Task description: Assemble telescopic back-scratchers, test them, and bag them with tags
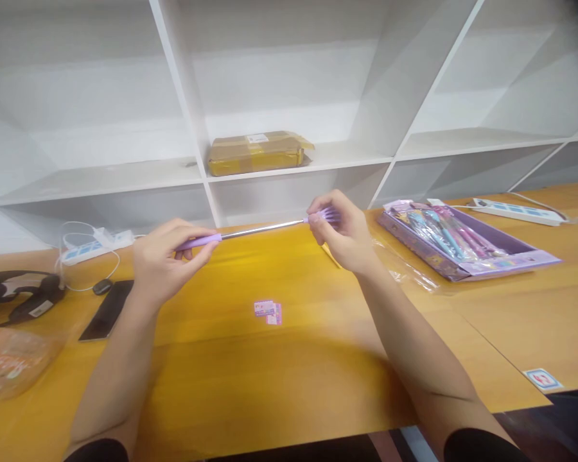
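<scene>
A telescopic back scratcher (262,229) with a thin metal rod spans the space between my hands, level above the table. My left hand (166,260) is closed around its purple handle. At the other end, my right hand (344,231) pinches the purple clawed head, whose prongs are partly covered by the fingers. Below the rod, two small pink-and-purple printed cards (268,311) lie overlapping on the wooden table (250,385). Something yellow shows just under my right hand, too hidden to name. Beside that hand lies a clear plastic wrapper (414,277).
On the right is a purple display box (525,260) holding several wrapped pink and blue items. Power strips (517,212) lie at both sides. To the left are a phone (106,311), a black strap-like object (22,295) and a plastic bag (14,362). A carton (257,154) sits on the white shelf.
</scene>
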{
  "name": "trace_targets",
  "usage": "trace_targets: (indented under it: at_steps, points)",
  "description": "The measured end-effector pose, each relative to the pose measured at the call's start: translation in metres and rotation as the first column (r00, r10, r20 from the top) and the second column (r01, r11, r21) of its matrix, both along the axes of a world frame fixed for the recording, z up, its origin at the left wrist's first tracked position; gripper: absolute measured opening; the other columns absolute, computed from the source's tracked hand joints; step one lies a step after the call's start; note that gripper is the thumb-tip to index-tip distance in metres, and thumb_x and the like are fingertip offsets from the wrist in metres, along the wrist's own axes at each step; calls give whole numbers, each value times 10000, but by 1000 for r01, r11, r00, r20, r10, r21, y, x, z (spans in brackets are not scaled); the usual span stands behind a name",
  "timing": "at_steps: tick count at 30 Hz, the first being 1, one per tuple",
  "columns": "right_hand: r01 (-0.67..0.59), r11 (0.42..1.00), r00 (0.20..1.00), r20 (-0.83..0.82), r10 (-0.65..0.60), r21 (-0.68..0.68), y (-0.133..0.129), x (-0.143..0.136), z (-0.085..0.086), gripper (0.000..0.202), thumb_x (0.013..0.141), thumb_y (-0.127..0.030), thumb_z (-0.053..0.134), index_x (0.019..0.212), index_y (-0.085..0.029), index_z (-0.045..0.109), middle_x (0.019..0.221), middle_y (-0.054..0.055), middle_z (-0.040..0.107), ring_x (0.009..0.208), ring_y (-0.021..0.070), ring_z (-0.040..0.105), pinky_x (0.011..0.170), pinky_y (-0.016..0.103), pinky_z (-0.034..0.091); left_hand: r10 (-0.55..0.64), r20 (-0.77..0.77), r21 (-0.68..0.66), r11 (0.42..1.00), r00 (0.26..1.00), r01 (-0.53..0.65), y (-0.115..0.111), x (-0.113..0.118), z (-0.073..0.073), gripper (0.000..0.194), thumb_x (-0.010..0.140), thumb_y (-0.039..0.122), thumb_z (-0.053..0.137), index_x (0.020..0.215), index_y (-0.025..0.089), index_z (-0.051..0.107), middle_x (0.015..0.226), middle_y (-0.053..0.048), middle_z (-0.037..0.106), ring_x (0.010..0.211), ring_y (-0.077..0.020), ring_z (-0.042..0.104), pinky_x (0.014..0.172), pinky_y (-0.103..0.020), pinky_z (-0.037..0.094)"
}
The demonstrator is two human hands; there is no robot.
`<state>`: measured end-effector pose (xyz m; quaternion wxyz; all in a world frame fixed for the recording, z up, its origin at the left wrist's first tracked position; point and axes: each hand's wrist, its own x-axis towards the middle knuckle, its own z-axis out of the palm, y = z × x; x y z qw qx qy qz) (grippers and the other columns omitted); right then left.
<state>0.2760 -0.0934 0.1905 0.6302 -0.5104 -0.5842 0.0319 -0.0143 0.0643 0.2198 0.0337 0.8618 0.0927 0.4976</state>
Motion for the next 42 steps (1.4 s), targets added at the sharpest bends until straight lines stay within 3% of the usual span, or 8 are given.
trace_targets:
  at_steps: [8,42]
  points:
    - [11,1000,1000,25,-12,9,-3,-1,3,288,1012,-544,698,1014,-265,628,706,-22,581,528,123,520,527,294,423,16,3,-32,999,1000,-16,-1,2,-1,38,935,310,798,943,278,816,863,-2,794,606,-117,586,557,-292,470]
    - [13,1000,1000,21,-14,29,-1,-1,-1,278,1013,-533,705,1029,-264,637,691,-27,571,533,121,517,536,293,390,1,34,-68,998,999,2,-6,8,-4,31,901,249,820,931,247,827,845,-1,787,612,-104,585,572,-267,462]
